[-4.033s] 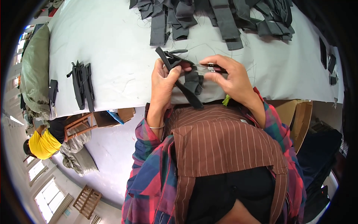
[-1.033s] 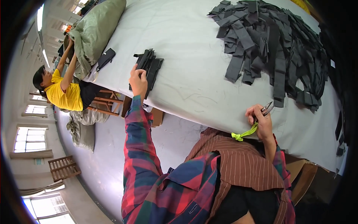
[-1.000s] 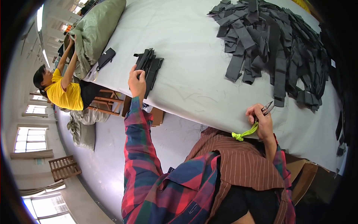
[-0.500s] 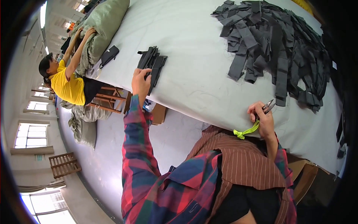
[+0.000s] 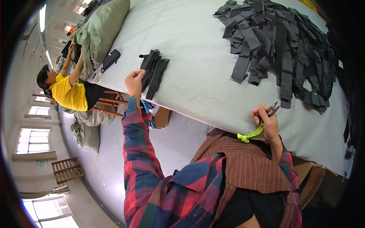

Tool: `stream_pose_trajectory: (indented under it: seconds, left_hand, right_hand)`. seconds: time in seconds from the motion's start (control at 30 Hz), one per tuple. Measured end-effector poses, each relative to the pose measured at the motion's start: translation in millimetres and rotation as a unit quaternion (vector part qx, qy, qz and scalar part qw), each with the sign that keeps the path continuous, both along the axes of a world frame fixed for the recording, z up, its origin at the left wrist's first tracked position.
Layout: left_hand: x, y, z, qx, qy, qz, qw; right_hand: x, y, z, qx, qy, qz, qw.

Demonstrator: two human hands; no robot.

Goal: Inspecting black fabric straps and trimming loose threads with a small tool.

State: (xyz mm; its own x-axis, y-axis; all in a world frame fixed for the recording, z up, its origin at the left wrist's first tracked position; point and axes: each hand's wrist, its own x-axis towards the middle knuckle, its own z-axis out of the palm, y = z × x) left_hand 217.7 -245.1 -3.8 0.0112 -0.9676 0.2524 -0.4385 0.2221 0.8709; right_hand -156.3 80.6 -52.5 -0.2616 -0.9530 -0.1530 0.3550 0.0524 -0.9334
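Pale cloth-covered surface [image 5: 190,72]: left hand [image 5: 134,83], fingers bent, is beside stacked dark-grey fabric strips [image 5: 157,78], grip unclear; right hand [image 5: 268,124] grasps small metal snips [image 5: 274,111].

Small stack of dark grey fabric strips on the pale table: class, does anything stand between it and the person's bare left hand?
Nothing visible does. The bare left hand is right at the left side of the small stack of dark grey fabric strips; whether they touch cannot be told.

Snips [image 5: 273,111], handles mostly out of sight inside right hand [image 5: 268,123]
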Motion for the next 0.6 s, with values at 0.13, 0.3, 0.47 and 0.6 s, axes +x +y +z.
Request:
stream_pose_trajectory:
  seconds: [0.13,0.3,0.47,0.6]
  left_hand:
    - [5,39,30,0.279,-0.003,-0.265,0.923]
    - [-55,92,63,0.352,-0.168,-0.434,0.812]
    - [-118,87,54,0.274,-0.112,-0.45,0.842]
    - [-198,92,58,0.227,-0.066,-0.477,0.846]
  right_hand:
    - [-2,2,0,0.002,-0.005,-0.02,1.0]
    - [1,0,7,0.036,0.002,-0.018,0.999]
    - [4,0,7,0.012,0.025,0.005,1.0]
    - [6,7,8,0.009,0.05,-0.016,0.999]
